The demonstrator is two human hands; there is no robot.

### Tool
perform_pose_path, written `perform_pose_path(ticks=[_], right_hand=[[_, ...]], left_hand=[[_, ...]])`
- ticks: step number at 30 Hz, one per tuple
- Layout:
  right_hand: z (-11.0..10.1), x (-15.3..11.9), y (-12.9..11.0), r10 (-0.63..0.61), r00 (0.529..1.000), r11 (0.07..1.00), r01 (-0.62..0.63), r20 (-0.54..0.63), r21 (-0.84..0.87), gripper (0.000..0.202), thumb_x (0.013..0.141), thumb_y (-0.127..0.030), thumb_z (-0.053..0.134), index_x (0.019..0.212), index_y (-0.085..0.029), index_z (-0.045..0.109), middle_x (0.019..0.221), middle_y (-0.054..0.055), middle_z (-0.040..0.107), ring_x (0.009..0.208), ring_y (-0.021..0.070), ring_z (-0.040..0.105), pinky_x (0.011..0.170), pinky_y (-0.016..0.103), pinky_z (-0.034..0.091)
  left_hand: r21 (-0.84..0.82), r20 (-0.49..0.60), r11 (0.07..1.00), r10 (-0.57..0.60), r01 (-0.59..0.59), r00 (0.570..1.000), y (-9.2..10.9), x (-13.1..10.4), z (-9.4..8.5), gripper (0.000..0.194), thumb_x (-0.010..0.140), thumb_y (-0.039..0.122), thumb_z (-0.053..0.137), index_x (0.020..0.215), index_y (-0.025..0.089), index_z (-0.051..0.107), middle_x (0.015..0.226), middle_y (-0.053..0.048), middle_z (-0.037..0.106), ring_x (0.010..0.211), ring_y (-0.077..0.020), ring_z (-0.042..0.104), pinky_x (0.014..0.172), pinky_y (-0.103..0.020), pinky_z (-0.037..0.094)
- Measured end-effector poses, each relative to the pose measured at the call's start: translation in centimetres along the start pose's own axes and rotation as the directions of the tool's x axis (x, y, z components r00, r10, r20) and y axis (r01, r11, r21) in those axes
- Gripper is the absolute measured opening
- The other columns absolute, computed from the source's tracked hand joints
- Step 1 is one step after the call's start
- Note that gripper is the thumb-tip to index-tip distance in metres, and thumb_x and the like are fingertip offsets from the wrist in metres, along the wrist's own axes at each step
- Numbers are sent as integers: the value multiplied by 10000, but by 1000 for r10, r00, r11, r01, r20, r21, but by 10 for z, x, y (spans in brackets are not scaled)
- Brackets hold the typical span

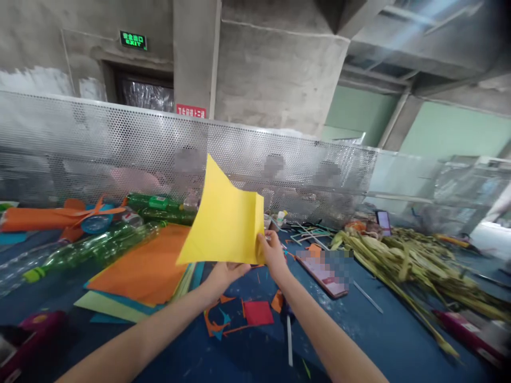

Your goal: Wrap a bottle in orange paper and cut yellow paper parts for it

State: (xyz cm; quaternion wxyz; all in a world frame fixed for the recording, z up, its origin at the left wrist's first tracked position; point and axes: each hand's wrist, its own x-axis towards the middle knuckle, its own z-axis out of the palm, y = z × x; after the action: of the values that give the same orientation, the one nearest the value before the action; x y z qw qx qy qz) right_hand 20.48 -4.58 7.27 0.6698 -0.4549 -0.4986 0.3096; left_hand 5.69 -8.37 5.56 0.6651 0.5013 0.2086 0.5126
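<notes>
A sheet of yellow paper (pixel 223 223) is held up above the blue table, its right edge folded into a narrow strip and its left corner pointing up. My right hand (pixel 273 250) pinches the folded right edge between thumb and fingers. Under the lower edge, my left hand (pixel 231 270) supports the sheet, with the thumb showing and the other fingers mostly hidden behind the paper. Below the hands lie a red paper square (pixel 258 313) and orange and blue paper scraps (pixel 217 324).
Left are stacked coloured papers (pixel 139 266), green plastic bottles (pixel 96 244) and an orange paper propeller model (pixel 43 218). Right lie a phone (pixel 323 274) and dried corn husks (pixel 415 255). A perforated metal screen (pixel 99 143) stands along the back. Purple tools (pixel 475 335) sit at both near corners.
</notes>
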Motion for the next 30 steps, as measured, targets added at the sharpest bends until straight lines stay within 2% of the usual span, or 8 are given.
perform_pose_path(ticks=[2,4,9,12,15,20,25,30], right_hand=[[2,-6,11,27,999,999,-26,18,-26,311,671,-439,607,790,-225,416,575,-60,572,517,141,570,478,239,438],[3,-12,16,60,996,998,-57,71,-38,307,685,-445,602,810,-217,439,599,-40,602,535,150,588,495,251,453],[1,-17,18,118,966,993,-109,230,-52,373,719,-462,574,966,-191,505,700,12,669,628,189,646,581,310,511],[-4,-13,24,110,957,992,-88,267,-92,310,686,-409,627,888,-193,533,726,14,671,681,196,651,649,329,523],[-7,-11,33,101,959,989,-67,265,-134,241,716,-363,601,868,-211,494,713,-6,658,668,181,644,661,332,524],[-3,-16,40,101,950,984,-52,295,-168,214,748,-323,562,899,-224,449,734,-21,650,696,158,646,704,317,525],[0,-19,42,164,939,973,-102,303,-208,265,802,-381,482,1007,-218,441,810,7,666,696,167,663,619,310,550],[-4,-13,42,192,940,934,-87,281,-346,236,796,-304,486,1006,-203,447,855,20,665,665,166,670,556,299,555]], left_hand=[[-124,-164,992,-32,12,986,-5,1,-5,542,689,284,716,1192,216,527,1234,-104,560,1140,-237,520,1012,-398,360],[-176,-289,984,-64,13,955,-12,1,-13,533,721,234,692,1217,239,499,1270,-95,531,1109,-235,545,964,-407,419],[-148,-423,989,-67,4,904,-28,6,-32,534,731,165,677,1222,255,488,1242,-82,558,1093,-234,557,917,-402,466],[-119,-425,993,-61,11,903,-30,6,-34,447,749,166,655,1176,219,534,1202,-86,588,1065,-245,576,910,-414,475],[-131,-401,991,-90,40,911,-28,4,-33,379,757,169,644,1128,188,570,1186,-85,599,1056,-238,584,921,-385,474],[-107,-351,992,-97,62,932,-25,-2,-32,380,731,208,673,1100,197,586,1194,-62,595,1074,-241,572,858,-351,518],[-53,-349,993,-115,103,930,-23,-8,-37,448,687,178,703,1117,213,580,1175,-55,608,1073,-263,570,857,-379,515],[-40,-344,995,-101,93,934,-27,-8,-44,467,678,172,708,1125,202,575,1196,-73,592,1127,-270,528,900,-392,488]])
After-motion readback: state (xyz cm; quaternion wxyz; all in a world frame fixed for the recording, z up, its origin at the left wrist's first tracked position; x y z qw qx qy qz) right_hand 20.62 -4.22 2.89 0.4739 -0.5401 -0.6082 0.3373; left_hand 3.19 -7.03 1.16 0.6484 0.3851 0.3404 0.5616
